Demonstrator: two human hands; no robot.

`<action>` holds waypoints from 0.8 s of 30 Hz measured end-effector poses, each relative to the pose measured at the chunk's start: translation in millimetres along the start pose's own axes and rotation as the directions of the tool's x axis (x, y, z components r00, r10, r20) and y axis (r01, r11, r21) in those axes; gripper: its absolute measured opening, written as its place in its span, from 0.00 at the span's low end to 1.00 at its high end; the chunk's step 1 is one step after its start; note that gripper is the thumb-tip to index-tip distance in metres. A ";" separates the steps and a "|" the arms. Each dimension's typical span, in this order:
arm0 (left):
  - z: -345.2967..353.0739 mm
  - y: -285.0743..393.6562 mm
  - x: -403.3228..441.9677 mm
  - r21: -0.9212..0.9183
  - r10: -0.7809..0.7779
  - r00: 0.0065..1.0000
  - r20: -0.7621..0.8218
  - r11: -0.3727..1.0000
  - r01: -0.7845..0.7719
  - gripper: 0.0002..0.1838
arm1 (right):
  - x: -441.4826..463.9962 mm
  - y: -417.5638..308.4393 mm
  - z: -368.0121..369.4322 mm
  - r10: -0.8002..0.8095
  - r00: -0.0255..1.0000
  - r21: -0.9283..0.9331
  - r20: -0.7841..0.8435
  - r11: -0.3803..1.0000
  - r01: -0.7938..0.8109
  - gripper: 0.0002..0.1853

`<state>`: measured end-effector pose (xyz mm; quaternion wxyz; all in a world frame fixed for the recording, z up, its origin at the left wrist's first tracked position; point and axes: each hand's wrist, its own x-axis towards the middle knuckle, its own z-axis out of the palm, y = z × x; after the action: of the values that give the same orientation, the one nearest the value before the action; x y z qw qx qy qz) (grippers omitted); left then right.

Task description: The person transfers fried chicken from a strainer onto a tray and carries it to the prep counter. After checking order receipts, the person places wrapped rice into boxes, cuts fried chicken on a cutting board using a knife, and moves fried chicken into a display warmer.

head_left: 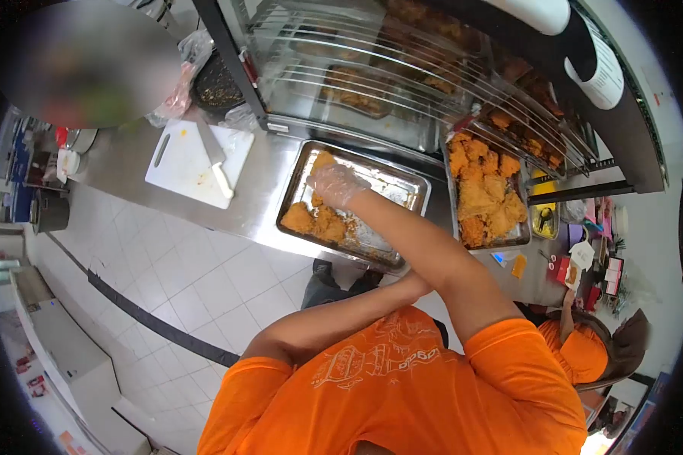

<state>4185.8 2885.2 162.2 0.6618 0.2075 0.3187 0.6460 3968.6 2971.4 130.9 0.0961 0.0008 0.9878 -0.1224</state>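
The right hand [340,186], in a clear plastic glove, is reaching into the far left part of a metal tray [402,189] and touching a fried piece [322,160]; whether its fingers are closing around that piece, I cannot tell. The left forearm [357,309] is passing beneath the right arm, which is hiding the left hand, so its state cannot be told. Other browned pieces [328,226] are lying at the tray's near left, among crumbs. The tray is sitting on a steel desk [258,193]. To its left, a knife [212,148] is resting on a white cutting board [180,168]. To its right, a second tray [501,245] is holding a heap of fried pieces [482,189]. Farther right, another person [584,353] in orange is sitting.
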 end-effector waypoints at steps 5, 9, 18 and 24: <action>7.3 12.3 -2.5 0.053 -0.010 1.000 -0.017 0.999 0.010 0.25 | -18.3 -9.2 8.5 0.185 0.982 -0.047 0.045 0.982 -0.183 0.09; 26.8 46.0 -5.9 0.159 -0.063 0.998 -0.028 0.985 0.067 0.25 | -72.2 -2.3 -59.9 0.307 0.948 -0.003 0.076 0.951 -0.308 0.12; 6.1 29.8 22.3 0.064 -0.227 0.956 -0.186 0.968 0.242 0.25 | -344.1 93.0 -169.7 0.777 0.624 0.850 0.081 0.273 -0.451 0.27; 8.6 23.6 36.7 0.056 -0.207 0.911 -0.357 0.969 0.242 0.09 | -405.1 191.7 -138.1 0.788 0.500 0.314 -0.360 0.607 -0.730 0.28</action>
<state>4173.3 2924.5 178.9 0.6537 0.0843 0.4844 0.5753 4344.9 3199.7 293.0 -0.0990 0.4695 0.8687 -0.1228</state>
